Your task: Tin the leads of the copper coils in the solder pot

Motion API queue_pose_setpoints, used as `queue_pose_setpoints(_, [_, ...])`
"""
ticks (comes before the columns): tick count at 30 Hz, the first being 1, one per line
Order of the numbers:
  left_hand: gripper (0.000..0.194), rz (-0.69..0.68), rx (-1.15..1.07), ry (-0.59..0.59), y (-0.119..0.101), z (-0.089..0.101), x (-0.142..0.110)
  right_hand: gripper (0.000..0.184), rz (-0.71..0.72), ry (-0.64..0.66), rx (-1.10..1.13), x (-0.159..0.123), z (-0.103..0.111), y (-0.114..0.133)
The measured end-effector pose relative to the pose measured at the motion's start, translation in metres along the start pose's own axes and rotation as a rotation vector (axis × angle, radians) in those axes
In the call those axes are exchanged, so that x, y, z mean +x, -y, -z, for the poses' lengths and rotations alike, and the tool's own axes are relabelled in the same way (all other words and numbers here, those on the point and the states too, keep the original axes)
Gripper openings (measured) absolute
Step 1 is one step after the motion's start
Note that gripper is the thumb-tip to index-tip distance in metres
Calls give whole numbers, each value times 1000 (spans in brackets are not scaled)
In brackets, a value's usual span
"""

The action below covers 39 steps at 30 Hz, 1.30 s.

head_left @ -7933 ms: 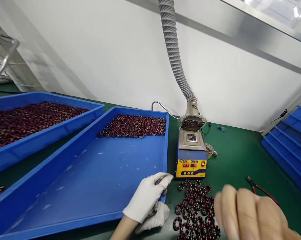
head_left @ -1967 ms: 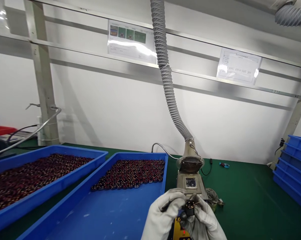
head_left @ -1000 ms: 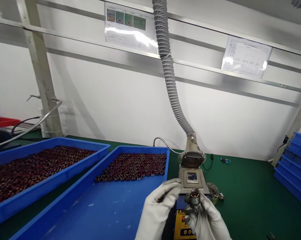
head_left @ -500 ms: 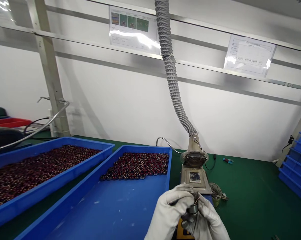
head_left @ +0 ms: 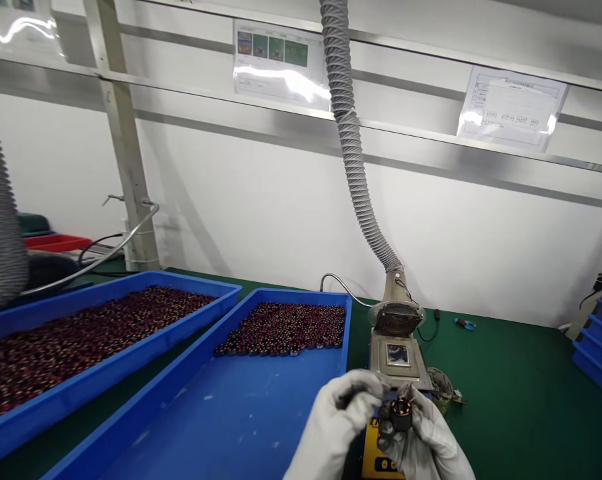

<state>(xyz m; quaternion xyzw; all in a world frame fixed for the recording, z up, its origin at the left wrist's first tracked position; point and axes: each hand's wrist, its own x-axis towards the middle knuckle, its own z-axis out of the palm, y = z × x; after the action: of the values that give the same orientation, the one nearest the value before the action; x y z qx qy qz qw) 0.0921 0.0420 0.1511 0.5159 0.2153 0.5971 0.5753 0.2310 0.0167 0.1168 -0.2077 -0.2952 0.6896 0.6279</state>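
Both my hands wear white gloves and meet low in the view, in front of the solder pot (head_left: 399, 360). My right hand (head_left: 428, 443) pinches a small round wound coil (head_left: 401, 413) between its fingertips. My left hand (head_left: 338, 423) is closed around a dark thin tool whose tip points toward the coil. The near blue tray (head_left: 261, 400) lies just left of my hands, with a band of finished coils (head_left: 285, 328) at its far end.
A second blue tray (head_left: 131, 347) full of coils sits at the left. A grey ribbed fume hose (head_left: 353, 153) drops to the hood above the solder pot. Stacked blue trays (head_left: 598, 347) stand at the right edge. Green mat (head_left: 511, 387) covers the bench.
My right hand, bare over the loose coils earlier, is now gloved and holds one coil up at the solder pot. The view has lifted and drifted left; the hands shifted slightly.
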Motion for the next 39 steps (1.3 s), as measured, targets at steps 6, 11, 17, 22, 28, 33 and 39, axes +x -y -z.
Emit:
queue_pose_setpoints(6, [24,136,164,29,-9,6,-1,26,-17,12,-5,-5,-2,2])
queue_pose_setpoints(11, [16,54,176,155,0,-8,-2,23,82,17,-88,1,5,1])
queue_pose_setpoints(17, [4,8,-83,-5,14,2,1,21,62,24,-68,-1,11,2])
queue_pose_setpoints(22, [27,151,-43,37,0,8,3,23,39,44,-52,-6,4,4])
queue_pose_setpoints(28, [31,255,219,96,-11,-10,-8,25,52,26,-76,-5,10,4])
queue_pose_setpoints(33, [13,94,129,27,2,-17,-6,25,56,-30,-125,6,36,3])
queue_pose_setpoints(39, [19,-30,-222,-167,19,13,6,15,-34,8,-60,16,43,2])
